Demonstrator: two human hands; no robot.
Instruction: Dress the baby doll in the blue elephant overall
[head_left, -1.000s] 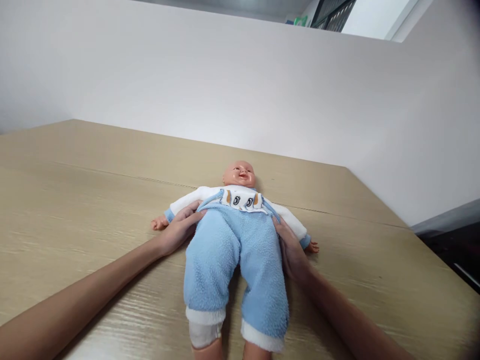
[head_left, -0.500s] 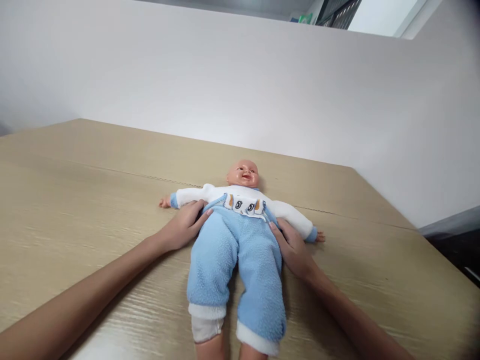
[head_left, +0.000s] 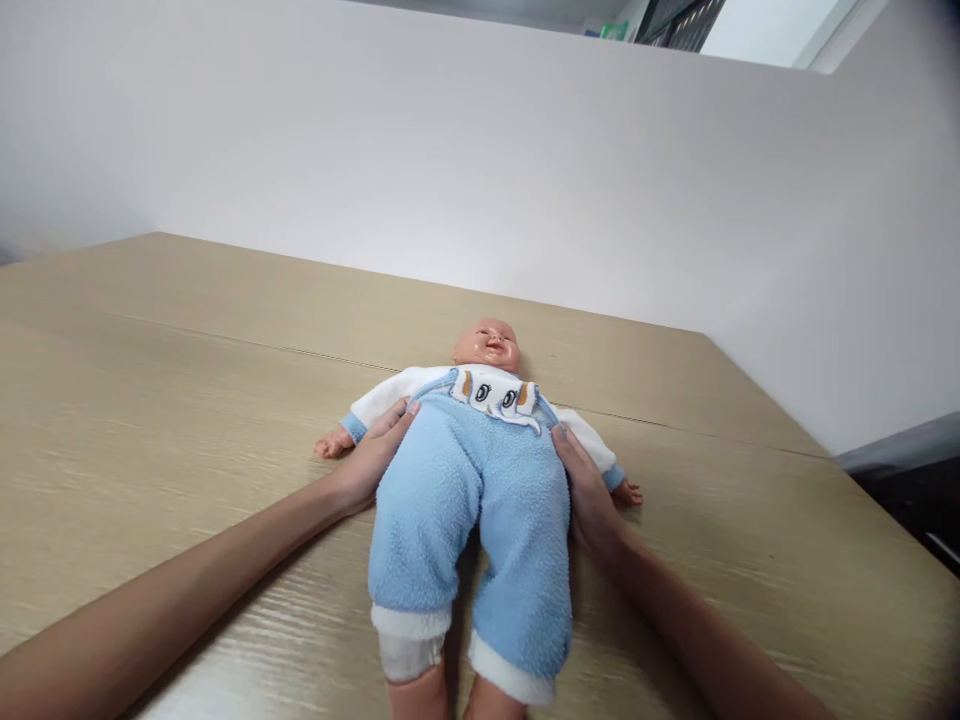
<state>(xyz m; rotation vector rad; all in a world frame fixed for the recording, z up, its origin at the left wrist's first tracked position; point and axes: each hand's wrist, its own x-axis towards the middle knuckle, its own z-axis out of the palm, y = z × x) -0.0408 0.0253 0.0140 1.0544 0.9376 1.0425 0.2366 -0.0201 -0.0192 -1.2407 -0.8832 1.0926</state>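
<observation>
A baby doll (head_left: 487,345) lies on its back, its head away from me and its legs toward me. It wears fuzzy light-blue overalls (head_left: 427,500) with white cuffs over a white long-sleeved top. An animal face with embroidered eyes decorates the bib (head_left: 496,396). My left hand (head_left: 379,450) grips the side of the overalls at the doll's waist, thumb on top. On the opposite side, my right hand (head_left: 589,480) holds the waist in the same way. The fingers of both hands are partly hidden beneath or behind the doll. The feet are outside the picture.
The doll lies on a light wood-grain table (head_left: 225,420) with a seam running across it. Behind the table rises a plain white wall (head_left: 375,150). A dark object (head_left: 915,500) stands past the right edge.
The doll's middle has risen slightly between my hands. Its arms have dropped toward me, and its head has tipped back a little. Both hands have kept their hold at the waist.
</observation>
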